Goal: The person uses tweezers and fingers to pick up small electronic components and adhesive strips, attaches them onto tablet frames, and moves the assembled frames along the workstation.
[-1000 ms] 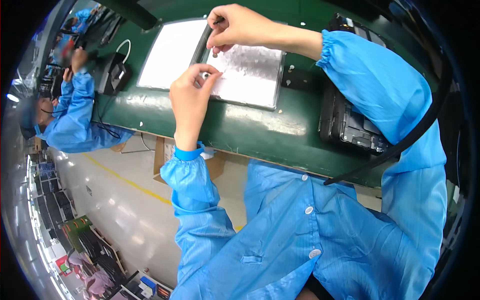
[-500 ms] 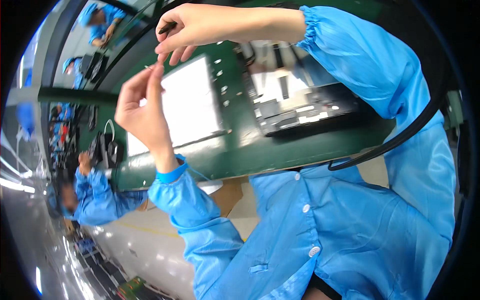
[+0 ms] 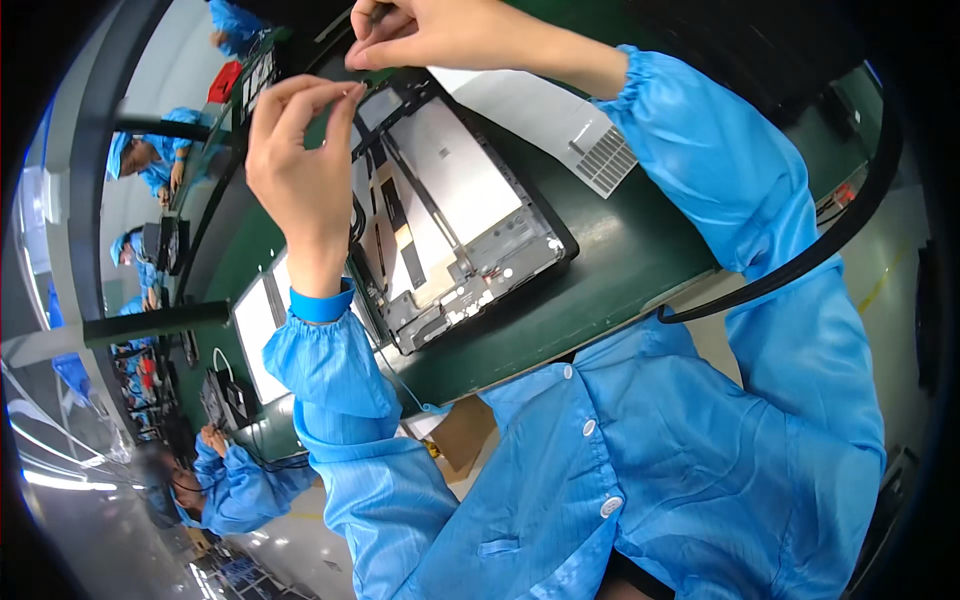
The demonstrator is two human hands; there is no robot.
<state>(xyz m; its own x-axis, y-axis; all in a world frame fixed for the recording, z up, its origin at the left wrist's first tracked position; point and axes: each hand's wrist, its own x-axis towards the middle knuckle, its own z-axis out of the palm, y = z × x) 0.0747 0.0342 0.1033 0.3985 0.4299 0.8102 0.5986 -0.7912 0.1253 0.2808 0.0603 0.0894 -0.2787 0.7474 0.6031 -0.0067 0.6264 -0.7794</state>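
My left hand (image 3: 300,150) is raised over the far left part of an opened tablet-like device (image 3: 470,170). Its thumb and forefinger are pinched around something too small to make out. Close by, at the top edge, my right hand (image 3: 430,35) hovers over the device's far end, thumb and fingertips pressed together; whatever lies between them is hidden. The device lies on the green bench, its inside up, showing silvery plates, dark strips and a black frame with small white spots. Neither hand visibly touches it.
A white sheet with a printed grid (image 3: 600,160) lies right of the device. White panels (image 3: 260,335) lie to its left on the green bench (image 3: 610,240). A black cable (image 3: 800,280) crosses by my right arm. Co-workers in blue (image 3: 240,485) sit at the left.
The view has shifted, so the device now sits below my hands, where the white panel was. My fingertips have drawn slightly apart. The dark stick in my right hand no longer shows clearly.
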